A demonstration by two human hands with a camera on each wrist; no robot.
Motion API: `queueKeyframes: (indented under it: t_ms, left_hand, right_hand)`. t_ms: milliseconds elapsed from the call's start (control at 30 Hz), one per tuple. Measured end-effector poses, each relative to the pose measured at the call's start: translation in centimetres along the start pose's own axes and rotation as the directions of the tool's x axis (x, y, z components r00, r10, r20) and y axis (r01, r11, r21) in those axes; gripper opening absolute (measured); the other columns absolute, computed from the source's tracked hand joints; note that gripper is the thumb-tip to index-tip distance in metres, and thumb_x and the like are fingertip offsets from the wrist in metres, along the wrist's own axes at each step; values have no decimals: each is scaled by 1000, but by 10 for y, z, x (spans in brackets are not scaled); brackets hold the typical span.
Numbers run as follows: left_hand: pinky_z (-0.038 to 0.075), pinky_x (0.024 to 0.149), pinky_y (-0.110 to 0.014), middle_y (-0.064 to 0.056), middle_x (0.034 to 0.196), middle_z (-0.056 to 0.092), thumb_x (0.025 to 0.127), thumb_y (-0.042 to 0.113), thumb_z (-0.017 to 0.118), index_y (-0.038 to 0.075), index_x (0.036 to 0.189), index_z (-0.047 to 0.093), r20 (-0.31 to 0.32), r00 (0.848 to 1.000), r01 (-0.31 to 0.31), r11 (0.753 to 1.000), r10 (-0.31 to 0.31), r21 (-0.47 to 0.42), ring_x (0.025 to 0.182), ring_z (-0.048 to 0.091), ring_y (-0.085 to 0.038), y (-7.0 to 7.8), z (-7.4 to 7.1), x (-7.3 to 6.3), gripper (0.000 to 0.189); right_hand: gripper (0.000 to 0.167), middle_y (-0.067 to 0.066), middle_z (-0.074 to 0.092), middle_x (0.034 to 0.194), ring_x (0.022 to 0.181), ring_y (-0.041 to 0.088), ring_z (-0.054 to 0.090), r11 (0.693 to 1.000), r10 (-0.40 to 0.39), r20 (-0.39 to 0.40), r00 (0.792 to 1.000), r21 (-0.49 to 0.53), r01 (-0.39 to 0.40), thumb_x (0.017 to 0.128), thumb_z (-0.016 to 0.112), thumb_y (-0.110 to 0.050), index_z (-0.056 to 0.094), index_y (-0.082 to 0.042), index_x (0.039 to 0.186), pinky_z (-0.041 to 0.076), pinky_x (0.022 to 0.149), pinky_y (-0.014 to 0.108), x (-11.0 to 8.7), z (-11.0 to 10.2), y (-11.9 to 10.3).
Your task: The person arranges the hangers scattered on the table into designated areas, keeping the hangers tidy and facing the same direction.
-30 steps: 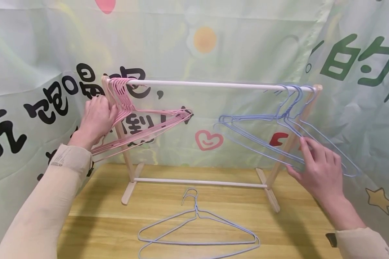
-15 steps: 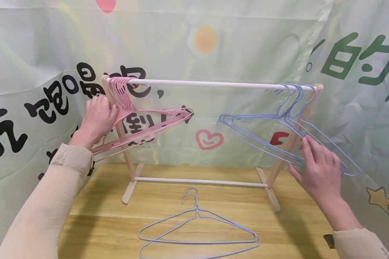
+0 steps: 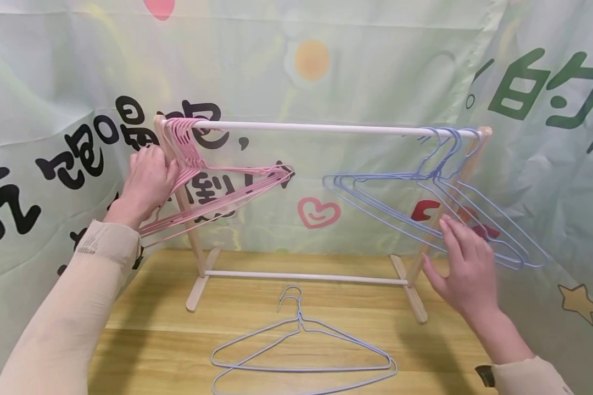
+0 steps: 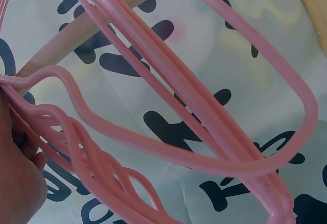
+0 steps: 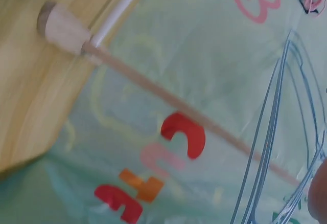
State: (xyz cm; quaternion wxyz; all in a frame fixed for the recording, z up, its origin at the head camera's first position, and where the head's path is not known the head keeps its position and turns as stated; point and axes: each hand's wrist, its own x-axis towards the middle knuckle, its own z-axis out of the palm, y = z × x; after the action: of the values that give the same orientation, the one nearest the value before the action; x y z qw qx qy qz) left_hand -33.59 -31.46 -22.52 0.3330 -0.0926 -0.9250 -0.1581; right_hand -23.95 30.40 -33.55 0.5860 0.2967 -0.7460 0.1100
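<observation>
Pink hangers (image 3: 247,192) hang bunched at the left end of the rack's white rail (image 3: 296,127). My left hand (image 3: 147,178) grips them by their near shoulders, beside the left post; its fingertips are mostly hidden. In the left wrist view, the pink hangers (image 4: 168,81) cross close up, with part of the left hand (image 4: 20,168) at the edge. Several blue hangers (image 3: 390,211) hang at the right end. In front of their lower bars is my right hand (image 3: 466,269), fingers loosely extended, holding nothing. Only a fingertip of the right hand (image 5: 318,193) shows in its wrist view.
Two blue hangers (image 3: 303,370) lie overlapping on the wooden table (image 3: 148,340), in front of the rack. The rack's right foot (image 3: 409,291) and lower bar (image 3: 301,278) stand behind them. A printed cloth (image 3: 375,66) surrounds the back and sides.
My right hand has come off the blue hangers and moved left and slightly down. A front blue hanger has swung a little to the left. The left hand stays where it was.
</observation>
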Motion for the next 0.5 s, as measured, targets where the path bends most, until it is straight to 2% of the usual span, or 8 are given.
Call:
queueKeyframes:
  t_ms: [100,167,333,500]
  left_hand:
    - [29,97,-60,-20,88,47,106,25,40,1,82,43,0,1000,1,1000,-1,-2,94,43,-43,-1,0,0,34]
    - [29,97,-60,-20,88,47,106,25,39,1,82,43,2,1000,2,1000,-2,0,94,43,-42,-1,1,0,34]
    - [30,97,-59,-19,88,46,106,25,39,1,83,43,0,1000,-4,1000,4,6,94,42,-42,-2,1,0,33]
    - [30,96,-59,-20,88,47,107,26,40,1,83,43,-3,1000,-11,1000,11,4,94,42,-43,-1,0,0,34]
  right_hand:
    - [67,29,60,136,114,53,56,998,6,20,1000,70,-8,98,56,-44,57,11,137,35,116,39,-5,7,-12]
    - [70,31,59,137,116,53,56,992,16,52,999,124,-22,100,56,-46,54,13,138,27,121,31,-10,12,-19]
    - [79,32,54,142,124,50,53,969,40,164,986,236,-78,102,55,-51,47,16,143,25,123,29,-24,24,-41]
    - [82,30,52,144,127,48,52,948,25,279,960,297,-111,102,54,-54,44,15,146,23,123,27,-40,35,-63]
